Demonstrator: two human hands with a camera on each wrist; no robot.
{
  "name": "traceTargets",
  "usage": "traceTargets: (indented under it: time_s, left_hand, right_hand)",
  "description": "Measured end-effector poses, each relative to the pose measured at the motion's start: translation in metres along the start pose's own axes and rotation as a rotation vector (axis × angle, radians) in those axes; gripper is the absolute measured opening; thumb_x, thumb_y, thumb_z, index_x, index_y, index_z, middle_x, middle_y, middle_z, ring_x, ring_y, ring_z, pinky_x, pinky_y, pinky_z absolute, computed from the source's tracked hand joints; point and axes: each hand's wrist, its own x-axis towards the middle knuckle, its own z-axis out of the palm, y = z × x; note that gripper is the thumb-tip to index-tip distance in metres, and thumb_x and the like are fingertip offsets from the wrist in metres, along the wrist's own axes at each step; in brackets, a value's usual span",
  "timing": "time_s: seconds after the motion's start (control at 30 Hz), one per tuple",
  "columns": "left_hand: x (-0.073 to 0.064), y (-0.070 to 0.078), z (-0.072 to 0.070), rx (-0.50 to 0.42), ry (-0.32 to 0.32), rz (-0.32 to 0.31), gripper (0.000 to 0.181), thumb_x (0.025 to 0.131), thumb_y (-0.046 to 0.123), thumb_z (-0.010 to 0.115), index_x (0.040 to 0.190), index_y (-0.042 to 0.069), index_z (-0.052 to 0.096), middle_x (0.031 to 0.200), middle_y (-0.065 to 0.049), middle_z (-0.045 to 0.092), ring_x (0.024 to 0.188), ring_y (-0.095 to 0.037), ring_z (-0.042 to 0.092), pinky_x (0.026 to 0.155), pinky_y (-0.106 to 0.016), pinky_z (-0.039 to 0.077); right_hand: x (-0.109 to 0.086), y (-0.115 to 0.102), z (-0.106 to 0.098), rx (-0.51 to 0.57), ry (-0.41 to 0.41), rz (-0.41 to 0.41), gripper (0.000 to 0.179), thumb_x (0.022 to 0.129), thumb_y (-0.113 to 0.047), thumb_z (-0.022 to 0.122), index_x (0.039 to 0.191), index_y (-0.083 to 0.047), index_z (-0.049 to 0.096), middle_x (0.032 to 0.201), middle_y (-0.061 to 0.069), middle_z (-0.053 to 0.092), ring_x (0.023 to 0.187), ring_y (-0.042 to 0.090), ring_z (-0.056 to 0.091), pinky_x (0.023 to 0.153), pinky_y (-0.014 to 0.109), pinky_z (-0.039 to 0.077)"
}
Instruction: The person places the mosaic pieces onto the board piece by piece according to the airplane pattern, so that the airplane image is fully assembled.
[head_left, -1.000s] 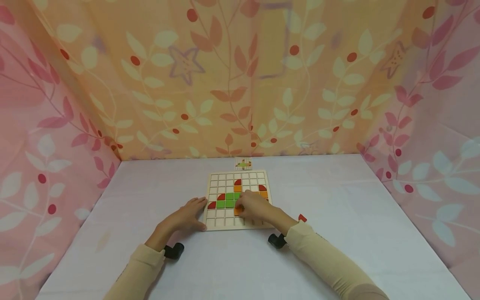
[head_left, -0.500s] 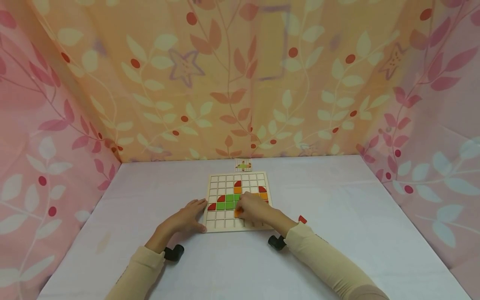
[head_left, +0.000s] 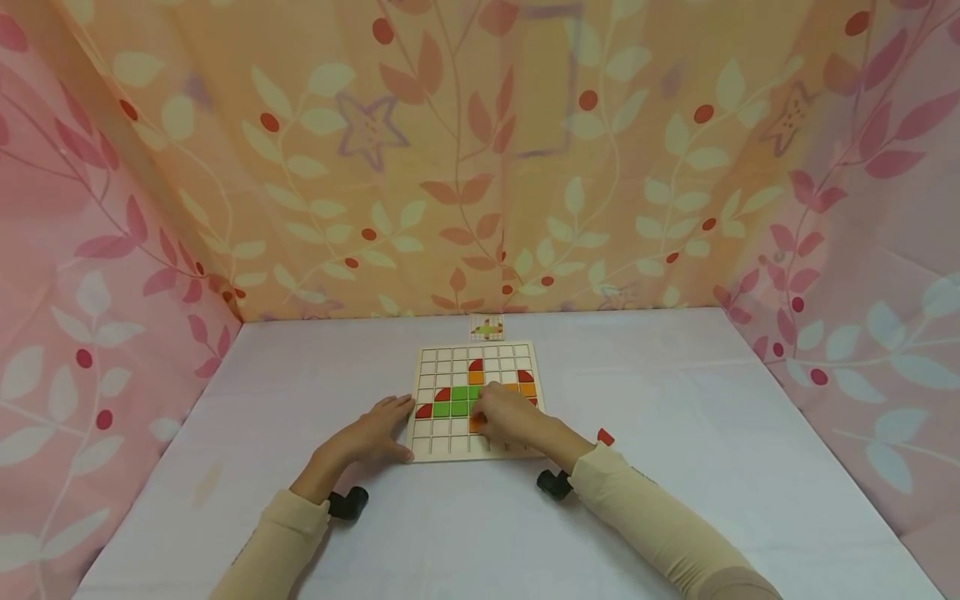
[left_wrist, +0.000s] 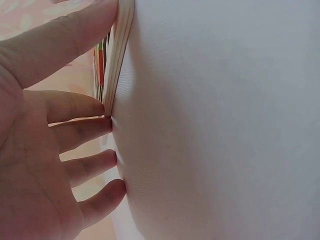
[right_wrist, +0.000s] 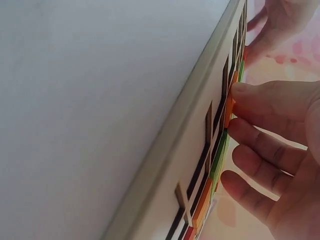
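A pale wooden grid board (head_left: 442,447) lies on the table, with green square tiles (head_left: 460,407), orange squares and red rounded tiles (head_left: 424,411) set in its cells. My right hand (head_left: 508,414) reaches over the board's middle. In the right wrist view, its thumb and forefinger pinch an orange square tile (right_wrist: 229,107) that sits at a cell of the grid; the other fingers hover by the green tiles. The right hand hides part of the pattern. My left hand (head_left: 372,433) rests at the board's left edge, fingers extended, thumb against the near corner of the board edge (left_wrist: 119,65).
Just behind the board is a small picture card (head_left: 487,327) with a coloured pattern on a grid. A loose red piece (head_left: 606,436) lies on the white tablecloth beyond my right forearm. Floral curtains (head_left: 465,208) enclose the table at the back and sides.
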Motion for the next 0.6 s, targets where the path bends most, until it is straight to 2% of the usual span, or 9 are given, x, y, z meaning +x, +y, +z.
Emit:
traceTargets:
  time_s: [0.17,0.33,0.6]
  left_hand:
    - [0.0,0.0,-0.002,-0.001,0.0,0.013,0.092,0.076,0.022,0.083,0.15,-0.002,0.033,0.159,-0.019,0.029,0.148,-0.043,0.019,0.116,-0.062,0.023]
    - [-0.001,0.0,-0.003,0.001,-0.004,0.009,0.092,0.076,0.022,0.082,0.15,-0.001,0.033,0.159,-0.019,0.029,0.148,-0.043,0.019,0.115,-0.063,0.024]
    - [0.001,-0.001,0.001,0.008,-0.003,0.01,0.093,0.076,0.024,0.083,0.15,0.0,0.033,0.159,-0.018,0.029,0.148,-0.043,0.019,0.115,-0.063,0.024]
  right_hand:
    - [0.0,0.003,-0.001,-0.005,0.006,-0.026,0.018,0.088,-0.02,0.072,0.105,-0.013,0.077,0.097,-0.001,0.065,0.098,0.014,0.056,0.085,0.027,0.052]
    - [-0.004,0.009,-0.005,0.083,0.005,-0.022,0.018,0.09,-0.021,0.069,0.105,-0.015,0.076,0.1,-0.003,0.066,0.099,0.013,0.056,0.087,0.028,0.051]
    - [-0.025,0.029,-0.019,0.125,0.04,-0.016,0.016,0.088,-0.013,0.07,0.101,-0.008,0.076,0.093,0.001,0.066,0.088,0.015,0.057,0.081,0.032,0.051]
